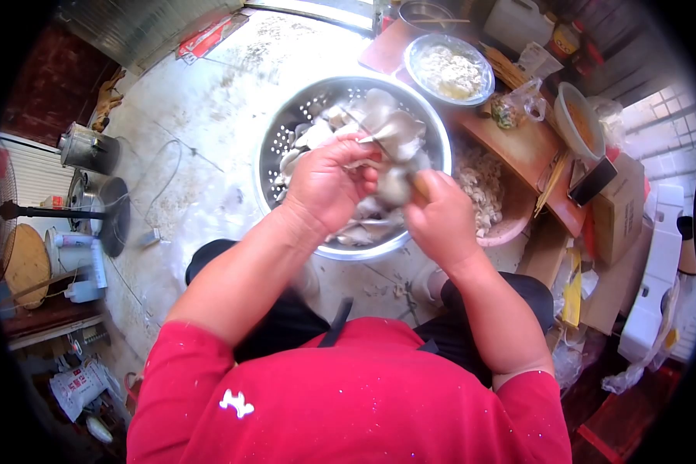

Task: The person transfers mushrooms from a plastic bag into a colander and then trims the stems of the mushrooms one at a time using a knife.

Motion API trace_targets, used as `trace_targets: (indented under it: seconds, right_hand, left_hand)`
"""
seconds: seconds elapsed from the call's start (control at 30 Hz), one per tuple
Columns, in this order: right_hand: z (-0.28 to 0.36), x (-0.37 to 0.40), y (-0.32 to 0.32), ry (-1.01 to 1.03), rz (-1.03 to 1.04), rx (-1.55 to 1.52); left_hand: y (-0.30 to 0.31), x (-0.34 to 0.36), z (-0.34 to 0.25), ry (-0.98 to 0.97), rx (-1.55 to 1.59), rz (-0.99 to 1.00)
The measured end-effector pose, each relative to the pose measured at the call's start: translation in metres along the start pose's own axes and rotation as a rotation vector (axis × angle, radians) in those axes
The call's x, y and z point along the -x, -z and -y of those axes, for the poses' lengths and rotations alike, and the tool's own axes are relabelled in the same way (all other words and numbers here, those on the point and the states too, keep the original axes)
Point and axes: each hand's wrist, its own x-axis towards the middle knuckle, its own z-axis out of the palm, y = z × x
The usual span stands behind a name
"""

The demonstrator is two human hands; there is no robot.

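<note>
Between my knees stands a perforated metal colander (274,143) with pale grey oyster mushrooms (336,116) heaped in it. Over its front half, my left hand (329,182) is closed, thumb and fingers pinching an oyster mushroom (395,184) that is blurred by motion. My right hand (447,220) is closed at the colander's right rim, around what looks like a small knife with a yellowish handle (420,186). A thin dark line, like its blade, runs up and left past my left fingertips. Part of the held mushroom is hidden by my fingers.
Right of the colander, a pink basin (518,220) holds torn mushroom pieces. A plastic-covered bowl (448,69) of pale food stands on a low wooden table (495,143), near a bowl of orange contents (580,120). Pots (89,147) and a fan (0,209) line the left side.
</note>
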Motion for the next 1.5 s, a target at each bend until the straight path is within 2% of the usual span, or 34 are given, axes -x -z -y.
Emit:
trace_targets:
  seconds: [0.2,0.43,0.57,0.73,0.93,1.3,1.5]
  right_hand:
    - [0.006,-0.006,-0.007,-0.015,0.078,-0.015]
    - [0.005,-0.005,-0.016,0.001,0.100,-0.022]
    - [0.008,-0.006,-0.014,0.026,0.094,-0.042]
    - [0.008,-0.007,-0.014,-0.005,0.110,-0.070]
    - [0.004,-0.006,-0.008,-0.006,0.133,-0.078]
    - [0.001,-0.003,0.006,0.001,0.210,-0.052]
    - [0.007,-0.004,0.006,-0.134,0.304,-0.065]
  left_hand:
    - [0.004,0.009,-0.013,-0.051,0.002,-0.138]
    - [0.025,0.009,-0.032,-0.031,0.180,-0.134]
    - [0.027,0.011,-0.044,-0.086,0.204,-0.158]
    - [0.029,0.009,-0.046,-0.158,-0.078,-0.279]
    - [0.024,0.013,-0.052,-0.316,-0.382,-0.268]
    - [0.016,0.018,-0.062,-0.444,-0.900,-0.278]
    - [0.014,0.021,-0.050,-0.565,-1.183,-0.259]
